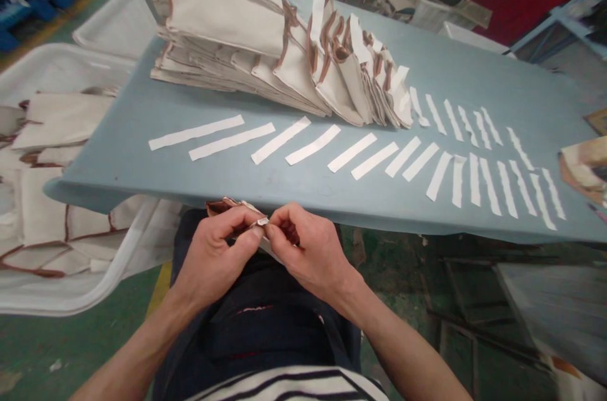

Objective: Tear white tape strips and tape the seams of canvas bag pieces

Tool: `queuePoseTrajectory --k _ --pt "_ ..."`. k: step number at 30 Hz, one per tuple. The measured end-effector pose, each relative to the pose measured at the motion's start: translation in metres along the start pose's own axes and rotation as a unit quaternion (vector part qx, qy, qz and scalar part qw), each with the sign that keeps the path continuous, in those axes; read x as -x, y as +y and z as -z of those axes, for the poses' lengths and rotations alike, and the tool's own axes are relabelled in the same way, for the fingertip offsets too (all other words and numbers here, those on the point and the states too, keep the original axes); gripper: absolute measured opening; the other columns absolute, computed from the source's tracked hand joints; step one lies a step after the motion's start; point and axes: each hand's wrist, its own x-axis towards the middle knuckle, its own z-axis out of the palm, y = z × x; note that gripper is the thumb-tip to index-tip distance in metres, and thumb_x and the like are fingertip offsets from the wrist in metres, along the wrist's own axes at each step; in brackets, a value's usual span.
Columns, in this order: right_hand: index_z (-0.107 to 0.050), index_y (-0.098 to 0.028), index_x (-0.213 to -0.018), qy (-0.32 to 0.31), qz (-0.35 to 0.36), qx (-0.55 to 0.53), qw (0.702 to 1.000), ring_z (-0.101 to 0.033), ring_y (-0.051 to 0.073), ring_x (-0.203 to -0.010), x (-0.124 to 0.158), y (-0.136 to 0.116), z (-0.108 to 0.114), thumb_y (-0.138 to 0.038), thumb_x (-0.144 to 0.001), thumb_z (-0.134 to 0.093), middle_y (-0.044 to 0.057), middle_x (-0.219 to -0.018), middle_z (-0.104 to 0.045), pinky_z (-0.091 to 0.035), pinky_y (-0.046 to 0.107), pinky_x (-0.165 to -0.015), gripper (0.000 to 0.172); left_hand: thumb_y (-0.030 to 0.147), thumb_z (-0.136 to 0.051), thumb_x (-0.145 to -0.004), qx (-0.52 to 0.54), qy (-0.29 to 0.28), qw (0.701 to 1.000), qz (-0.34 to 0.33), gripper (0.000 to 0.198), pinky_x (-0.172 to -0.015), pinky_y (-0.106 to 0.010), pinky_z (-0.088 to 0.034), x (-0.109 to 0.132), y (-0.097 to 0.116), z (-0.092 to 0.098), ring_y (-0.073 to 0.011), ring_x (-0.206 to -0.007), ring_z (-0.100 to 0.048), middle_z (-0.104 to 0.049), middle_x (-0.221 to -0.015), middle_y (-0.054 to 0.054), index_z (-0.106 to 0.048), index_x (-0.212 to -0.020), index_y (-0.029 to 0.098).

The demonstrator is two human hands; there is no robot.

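Observation:
My left hand [215,246] and my right hand [308,249] meet just below the front edge of the blue table [142,160], over my lap. Both pinch a small folded piece of cream cloth with brown trim [232,205]; a pale tab [262,221] shows between the fingertips. On the table lies a row of several white strips [313,144], spread from left to right. Behind them a tall stack of folded cream cloth pieces with brown edging [227,15] fans out toward the right.
A white bin [71,300] at the left holds more cream cloth pieces. Another white tray [118,21] stands behind it. A partly visible object [585,167] sits on the table's right edge. Dark framework lies under the table at right.

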Motion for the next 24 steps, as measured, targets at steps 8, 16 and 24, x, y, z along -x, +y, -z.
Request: queuePoseTrajectory --k 8,16,24 --pt "-0.067 -0.020 -0.094 0.086 0.026 0.087 0.992 -0.072 0.016 -0.071 0.011 -0.003 -0.037 -0.036 -0.108 -0.052 0.003 -0.081 -0.077 -0.044 0.026 -0.066 0.026 0.030 -0.056 -0.091 0.057 0.094 0.994 0.023 0.026 -0.067 -0.029 -0.046 0.012 -0.013 -0.010 -0.0171 -0.068 -0.059 -0.067 -0.070 0.000 -0.064 -0.068 0.020" --pt "-0.070 -0.019 -0.103 0.078 0.024 0.112 0.990 -0.074 0.018 -0.074 0.015 -0.008 -0.047 -0.033 -0.109 -0.050 0.003 -0.085 -0.079 -0.043 0.028 -0.068 0.025 0.031 -0.056 -0.091 0.047 0.126 0.991 0.019 0.029 -0.055 -0.026 -0.040 0.018 -0.027 -0.008 -0.0132 -0.055 -0.048 -0.056 -0.060 0.005 -0.058 -0.063 0.022" --pt "-0.060 -0.022 -0.075 0.042 0.045 0.103 0.993 -0.066 0.017 -0.060 0.026 0.009 -0.070 -0.026 -0.100 -0.052 0.001 -0.067 -0.069 -0.034 0.029 -0.059 0.027 0.033 -0.066 -0.080 0.042 0.150 0.983 0.093 0.031 -0.056 -0.025 -0.036 0.025 -0.036 -0.007 -0.0134 -0.057 -0.045 -0.051 -0.054 0.004 -0.053 -0.054 0.022"
